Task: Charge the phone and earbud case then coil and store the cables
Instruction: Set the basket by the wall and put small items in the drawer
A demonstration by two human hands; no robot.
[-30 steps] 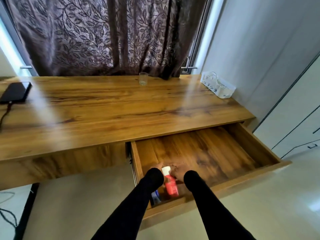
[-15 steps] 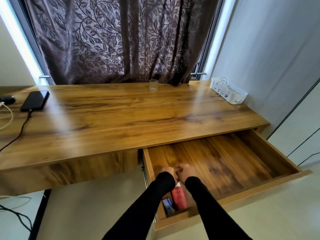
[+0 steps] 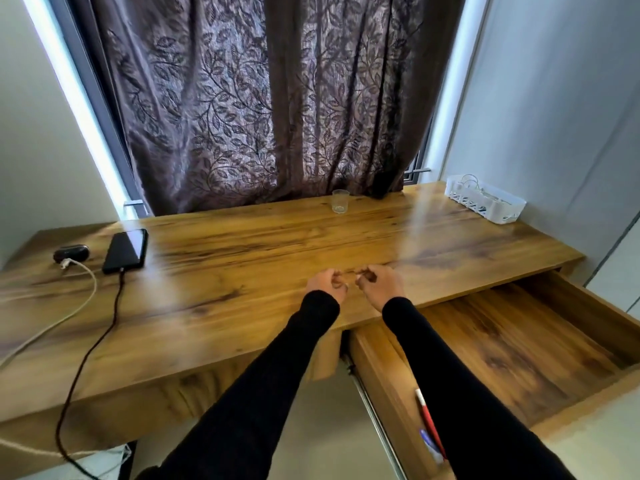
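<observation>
Head view. Both my hands are raised over the near edge of the desk, close together, fingers curled. Left hand and right hand each pinch an end of something small and thin stretched between them, probably a rubber band or a tie; too small to name for sure. My guess: it is held taut like this to open it up, ready for binding a coiled cable.

Far to the left of my left hand lies the phone, face up, with a dark cable plugged into its near end and trailing off the front edge of the desk toward the floor. Just left of the phone sits the dark earbud case, a white cable plugged into it and curving off to the left. Both are set by the far-left side, likely nearest the power source, which is out of sight. So charging looks under way; coiling and storing not yet begun.

Below my right forearm the drawer stands pulled out, presumably left open to receive the cables. A red-and-white bottle and a blue item beside it lie in its near left corner, partly hidden by my sleeve.

Beyond my hands: a clear glass by the curtain; a white basket far right.
</observation>
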